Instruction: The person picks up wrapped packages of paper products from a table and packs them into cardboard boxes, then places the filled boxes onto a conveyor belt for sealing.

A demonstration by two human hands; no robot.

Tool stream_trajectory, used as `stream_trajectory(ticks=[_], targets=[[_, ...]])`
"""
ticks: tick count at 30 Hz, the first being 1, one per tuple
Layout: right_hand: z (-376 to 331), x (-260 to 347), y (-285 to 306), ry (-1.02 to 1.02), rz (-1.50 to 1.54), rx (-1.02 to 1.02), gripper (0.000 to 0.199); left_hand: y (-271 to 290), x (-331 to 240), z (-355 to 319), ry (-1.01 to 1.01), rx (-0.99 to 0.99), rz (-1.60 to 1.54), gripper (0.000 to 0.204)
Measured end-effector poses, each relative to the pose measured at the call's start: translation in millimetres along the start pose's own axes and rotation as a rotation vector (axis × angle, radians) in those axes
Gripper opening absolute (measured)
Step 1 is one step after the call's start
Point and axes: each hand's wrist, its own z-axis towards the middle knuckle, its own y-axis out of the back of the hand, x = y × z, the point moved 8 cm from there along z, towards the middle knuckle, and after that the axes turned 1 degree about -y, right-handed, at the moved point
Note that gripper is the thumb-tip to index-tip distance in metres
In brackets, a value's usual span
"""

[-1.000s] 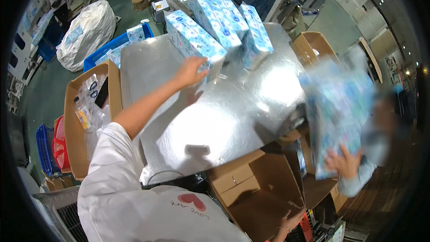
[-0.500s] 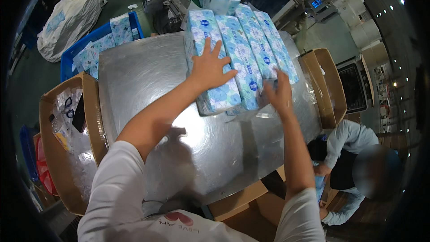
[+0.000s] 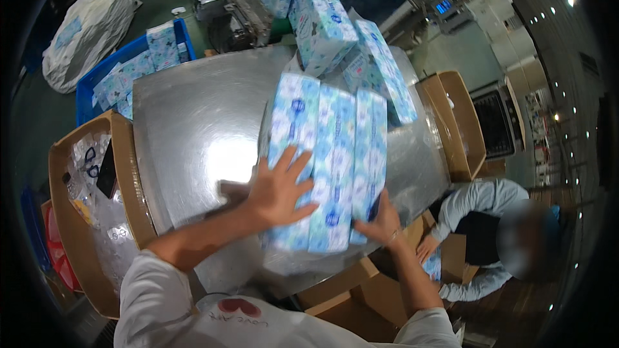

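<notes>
A row of three blue floral tissue packs [image 3: 335,148] is clasped between my hands at the near part of a metal table [image 3: 187,122]. My left hand [image 3: 279,192] spreads its fingers over the left pack, with the thumb on the middle one. At the near right end, my right hand [image 3: 382,222] grips the right pack, its thumb toward the packs; some of its fingers are hidden. Another tissue pack [image 3: 385,67] stays farther back on the right. Behind it, more packs [image 3: 320,16] stand at the table's far edge.
An open carton [image 3: 361,309] sits below the near edge. A box of clear plastic bags [image 3: 103,200] flanks the table's left, another cardboard box [image 3: 456,122] its right. A blue crate [image 3: 84,103] holds packs. A co-worker [image 3: 483,219] handles a carton at right.
Both hands have drawn three tissue packs toward me, away from the fourth, which stays behind at the right. The co-worker's hands have shifted over a carton.
</notes>
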Motion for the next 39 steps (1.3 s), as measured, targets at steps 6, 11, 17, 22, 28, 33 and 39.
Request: stream_trajectory(ticks=[6,11,17,22,28,33,39], targets=[[-79,-86,-16,-0.081,0.54,0.178,0.063,-25,-36,-69,0.189,-0.02,-0.194,0.044],[-49,-111,-76,-0.407,1.214,0.309,0.066,-133,54,-92,1.096,-0.219,-1.539,0.052],[-91,-107,-103,-0.221,1.552,0.374,0.066,-136,19,-134,0.945,-0.253,-1.49,0.043],[-149,-98,-1,0.082,1.435,0.006,0.064,-117,-40,-127,0.645,-0.427,-1.757,0.035],[-325,-116,163,0.104,0.892,-0.3,0.071,-98,-212,-85,0.394,0.197,-1.606,0.031],[-474,-100,167,0.007,0.635,-0.045,0.078,-113,-310,-198,-0.303,1.179,-0.769,0.028],[-403,-261,-90,-0.543,0.689,0.31,0.072,-118,-255,-165,0.113,0.6,-0.67,0.049]])
